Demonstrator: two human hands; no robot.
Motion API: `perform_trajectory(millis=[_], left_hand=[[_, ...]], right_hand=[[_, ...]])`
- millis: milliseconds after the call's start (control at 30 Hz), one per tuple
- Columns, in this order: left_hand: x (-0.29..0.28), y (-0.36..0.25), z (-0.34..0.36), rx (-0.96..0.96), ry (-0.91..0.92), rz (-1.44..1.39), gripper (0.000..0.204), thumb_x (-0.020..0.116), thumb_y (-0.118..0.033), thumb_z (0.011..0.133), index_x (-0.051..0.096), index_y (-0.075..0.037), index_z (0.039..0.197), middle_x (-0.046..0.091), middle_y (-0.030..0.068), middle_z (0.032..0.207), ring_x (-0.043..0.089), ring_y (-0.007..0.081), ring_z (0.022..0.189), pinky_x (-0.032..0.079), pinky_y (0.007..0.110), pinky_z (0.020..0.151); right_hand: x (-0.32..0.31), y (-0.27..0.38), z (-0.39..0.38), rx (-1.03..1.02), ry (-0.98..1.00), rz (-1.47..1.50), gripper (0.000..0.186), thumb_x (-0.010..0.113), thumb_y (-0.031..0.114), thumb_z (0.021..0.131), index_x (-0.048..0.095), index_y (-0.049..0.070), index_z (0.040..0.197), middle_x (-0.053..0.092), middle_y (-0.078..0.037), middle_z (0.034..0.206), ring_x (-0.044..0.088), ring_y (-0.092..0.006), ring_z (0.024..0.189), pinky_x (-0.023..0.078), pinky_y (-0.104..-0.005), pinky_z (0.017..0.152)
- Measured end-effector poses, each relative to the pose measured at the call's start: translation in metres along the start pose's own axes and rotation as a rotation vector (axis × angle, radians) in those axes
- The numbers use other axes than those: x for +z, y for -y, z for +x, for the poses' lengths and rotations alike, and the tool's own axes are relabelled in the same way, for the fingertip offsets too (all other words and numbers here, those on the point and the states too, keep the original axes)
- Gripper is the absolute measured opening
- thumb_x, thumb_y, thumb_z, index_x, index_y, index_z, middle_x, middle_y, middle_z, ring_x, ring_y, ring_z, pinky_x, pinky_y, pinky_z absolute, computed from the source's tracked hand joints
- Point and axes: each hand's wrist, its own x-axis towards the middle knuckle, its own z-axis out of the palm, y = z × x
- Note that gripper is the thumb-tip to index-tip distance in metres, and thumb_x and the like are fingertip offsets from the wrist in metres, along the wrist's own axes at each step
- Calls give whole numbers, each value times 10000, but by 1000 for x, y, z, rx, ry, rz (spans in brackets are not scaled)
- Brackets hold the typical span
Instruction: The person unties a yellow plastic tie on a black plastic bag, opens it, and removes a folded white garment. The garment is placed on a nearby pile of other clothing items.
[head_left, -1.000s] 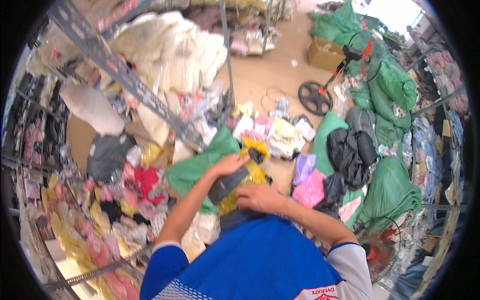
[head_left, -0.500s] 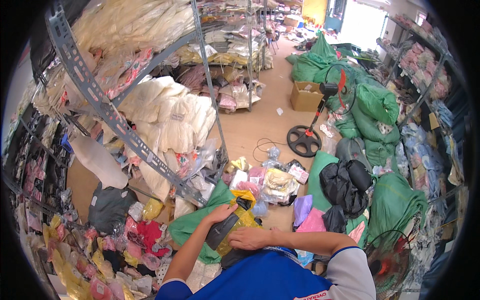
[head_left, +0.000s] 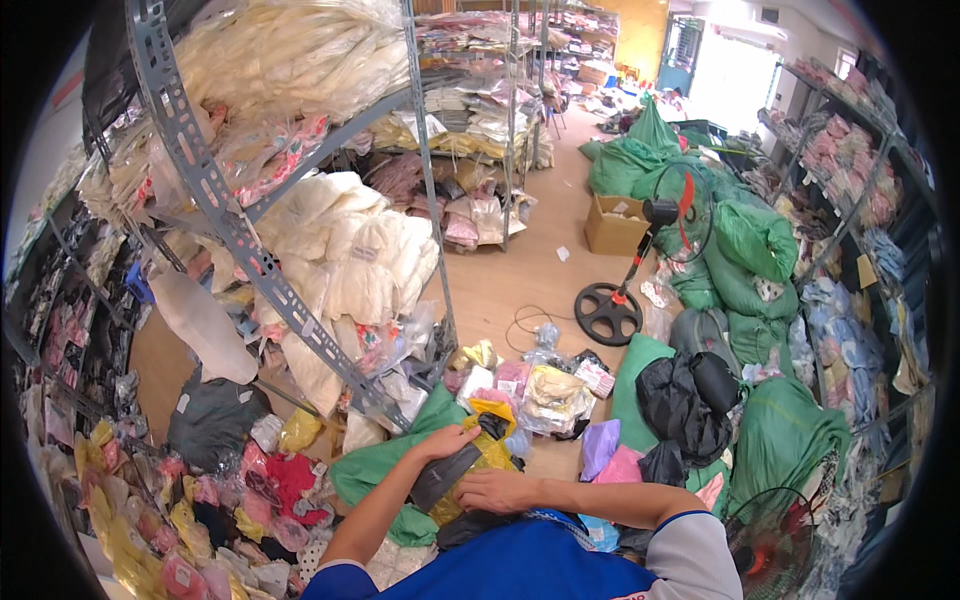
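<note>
My left hand (head_left: 450, 440) is closed on the upper part of a yellow and dark grey plastic package (head_left: 444, 478), which has a small black piece at its top. My right hand (head_left: 497, 490) has curled fingers on the lower part of the same package, close to my body. Beneath and beside the package lies a green sack (head_left: 360, 463). Just beyond it is a pile of small bagged garments (head_left: 548, 398), with a purple bag (head_left: 600, 445) and a pink bag (head_left: 618, 463) to its right.
Metal shelving (head_left: 230, 220) stacked with cream garments stands on the left. A standing fan (head_left: 610, 312), a cardboard box (head_left: 613, 232) and green sacks (head_left: 760, 285) line the right side of the aisle (head_left: 500, 290). A second fan (head_left: 765, 545) is near my right arm. Loose bagged clothes (head_left: 230, 500) cover the lower left.
The view has tilted up toward the far end of the room. The package and both my hands now sit lower in the picture, with the hands still on it.
</note>
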Motion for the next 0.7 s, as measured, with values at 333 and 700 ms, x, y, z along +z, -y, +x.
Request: perform_trajectory(millis=[333, 700], left_hand=[[-1, -21, -12, 90, -69, 64, 833, 415, -677, 1036, 692, 108, 992, 699, 331, 986, 687, 452, 939, 506, 491, 822], [9, -9, -4, 83, -101, 88, 833, 411, -687, 1031, 700, 93, 984, 695, 333, 1014, 676, 465, 980, 498, 490, 852]], right_hand=[[-20, 14, 0, 8, 101, 54, 108, 502, 161, 1009, 518, 55, 996, 541, -124, 986, 567, -299, 995, 432, -414, 937], [-63, 16, -46, 104, 102, 161, 150, 568, 143, 997, 508, 7, 1018, 532, -169, 1000, 564, -360, 947, 474, -440, 864]])
